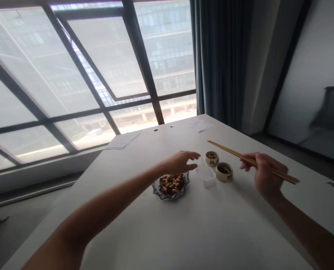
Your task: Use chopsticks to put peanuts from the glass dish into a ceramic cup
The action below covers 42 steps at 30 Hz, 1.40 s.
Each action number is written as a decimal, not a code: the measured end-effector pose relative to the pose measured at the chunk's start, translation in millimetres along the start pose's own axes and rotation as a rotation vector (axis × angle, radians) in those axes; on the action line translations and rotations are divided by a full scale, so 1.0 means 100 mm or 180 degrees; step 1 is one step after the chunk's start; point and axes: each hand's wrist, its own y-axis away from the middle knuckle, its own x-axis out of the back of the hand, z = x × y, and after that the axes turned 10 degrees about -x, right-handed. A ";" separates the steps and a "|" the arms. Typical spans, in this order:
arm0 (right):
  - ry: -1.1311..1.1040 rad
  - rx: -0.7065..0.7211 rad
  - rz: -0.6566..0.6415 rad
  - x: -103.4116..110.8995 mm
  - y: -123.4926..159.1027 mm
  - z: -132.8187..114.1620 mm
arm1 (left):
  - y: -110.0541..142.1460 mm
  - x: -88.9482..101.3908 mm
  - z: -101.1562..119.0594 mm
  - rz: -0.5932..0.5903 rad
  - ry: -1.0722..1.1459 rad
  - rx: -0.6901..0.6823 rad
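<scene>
Wooden chopsticks (231, 151) are clamped in your right hand (268, 174), your fingers curled round the pair, with the thick ends jutting out behind your grip to the right. From there their long axis runs leftward and away from you; the thin ends look close together, though whether they touch is too small to tell, and nothing shows between them. The relation to mind is how that axis stands to the dark-filled bowl (222, 177) and the character-marked bowl (212, 162): both lie left of your grip, on the near side of the line the sticks draw in your view, so the tips point past them rather than down into them. The dark-filled bowl is the closer of the two to your right hand; the other stands just beyond it. Next to the left comes the clear plastic container (209, 183), which your left hand (180, 162) is nearer to; that hand hangs at the container's far left side, thumb and fingers apart, and I cannot tell whether it touches. Farther left, partly behind your left wrist, the glass dish (185, 187) holds peanuts (171, 183), well apart from your grip, on the white table (189, 232).
</scene>
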 end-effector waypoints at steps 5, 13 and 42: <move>0.0068 -0.0030 0.0100 0.04 -0.05 0.06 | -1.08 -0.22 -0.39 -0.0026 -0.0399 0.0106; 0.0033 -0.0089 0.0186 0.08 -0.07 0.07 | -1.65 -0.54 -0.69 -0.0691 -0.0187 0.0169; -0.0184 -0.0258 -0.0744 -0.06 0.32 -0.01 | 1.02 -0.31 -0.69 0.0225 -0.1757 -0.0570</move>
